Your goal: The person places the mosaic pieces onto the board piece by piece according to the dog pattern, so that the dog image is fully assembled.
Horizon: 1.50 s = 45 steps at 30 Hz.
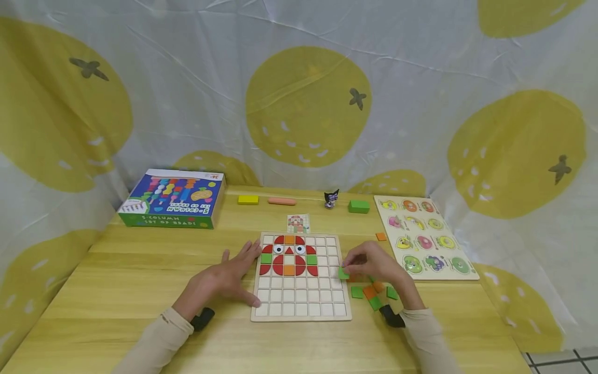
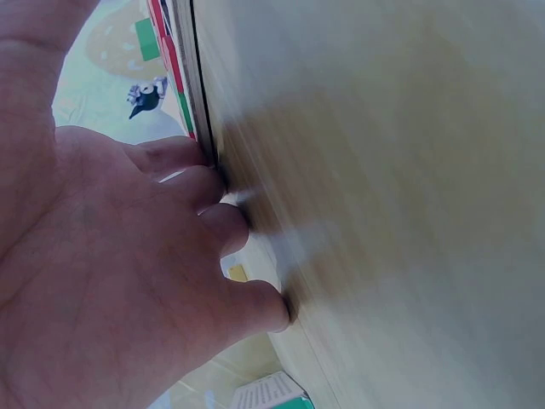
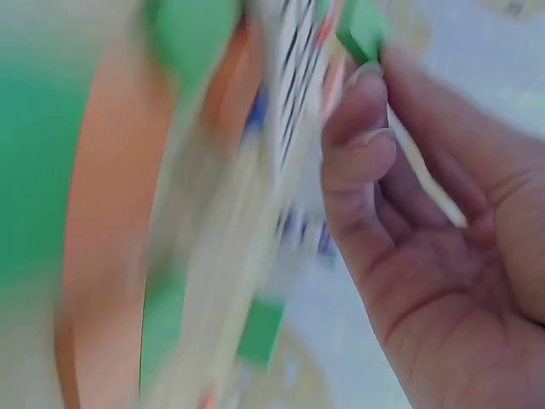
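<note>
A wooden grid board (image 1: 301,318) lies on the table, its upper rows bearing red, green and orange tiles and two eye pieces in a face-like pattern. My left hand (image 1: 229,278) is spread along the board's left edge, thumb near its lower left corner; in the left wrist view its fingertips (image 2: 226,226) reach down to the tabletop. Between thumb and fingers my right hand (image 1: 374,262) pinches a green square tile (image 1: 343,273) just over the board's right edge. That same tile (image 3: 364,32) shows at the fingertips in the right wrist view.
Loose green and orange tiles (image 1: 370,292) lie right of the board. Behind it are a small picture card (image 1: 298,223), a yellow block (image 1: 248,200), an orange stick, a dark figurine (image 1: 330,199) and a green block (image 1: 358,206). A bead-set box (image 1: 170,200) and fruit puzzle (image 1: 422,239) flank these.
</note>
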Each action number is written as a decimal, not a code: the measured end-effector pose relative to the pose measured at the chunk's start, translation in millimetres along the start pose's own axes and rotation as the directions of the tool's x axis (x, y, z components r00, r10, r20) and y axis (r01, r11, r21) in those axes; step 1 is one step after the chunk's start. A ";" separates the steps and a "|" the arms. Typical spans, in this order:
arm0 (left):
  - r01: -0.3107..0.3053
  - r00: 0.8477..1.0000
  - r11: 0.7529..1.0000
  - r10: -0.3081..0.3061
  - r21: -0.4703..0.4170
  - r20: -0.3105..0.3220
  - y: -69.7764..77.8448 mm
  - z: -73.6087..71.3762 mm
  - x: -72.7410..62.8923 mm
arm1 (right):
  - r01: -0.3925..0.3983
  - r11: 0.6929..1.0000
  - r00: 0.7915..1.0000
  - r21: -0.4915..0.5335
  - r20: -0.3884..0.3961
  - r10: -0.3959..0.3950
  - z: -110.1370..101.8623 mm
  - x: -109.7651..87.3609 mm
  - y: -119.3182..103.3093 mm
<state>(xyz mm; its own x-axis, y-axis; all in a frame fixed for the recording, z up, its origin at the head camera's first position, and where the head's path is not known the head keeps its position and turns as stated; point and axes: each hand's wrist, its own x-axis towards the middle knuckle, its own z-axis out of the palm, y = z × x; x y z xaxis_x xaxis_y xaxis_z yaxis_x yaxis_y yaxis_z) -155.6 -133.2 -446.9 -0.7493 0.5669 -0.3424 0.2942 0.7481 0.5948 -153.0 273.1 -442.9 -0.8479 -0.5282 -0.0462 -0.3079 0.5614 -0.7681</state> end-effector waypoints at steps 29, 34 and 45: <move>0.009 1.000 0.999 -0.009 0.033 0.022 -1.2 0.3 3.2 | 0.033 0.992 0.999 -0.121 -0.009 -0.034 98.8 57.9 -70.4; 0.003 1.000 0.999 -0.004 0.035 0.026 -1.9 -3.2 6.0 | 0.013 0.987 1.000 -0.159 -0.001 -0.013 97.7 58.7 -76.2; -0.006 1.000 0.999 0.005 0.032 0.029 -3.7 -4.6 7.3 | 0.006 0.992 0.998 -0.126 -0.059 -0.014 100.1 57.9 -75.0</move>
<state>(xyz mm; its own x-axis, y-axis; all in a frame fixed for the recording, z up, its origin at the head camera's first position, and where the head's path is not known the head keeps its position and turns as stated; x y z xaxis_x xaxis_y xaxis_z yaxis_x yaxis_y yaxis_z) -164.9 -133.5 -448.2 -0.7305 0.5803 -0.3602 0.3174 0.7554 0.5733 -135.8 136.6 -451.9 -0.8675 -0.4975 0.0022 -0.3653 0.6339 -0.6817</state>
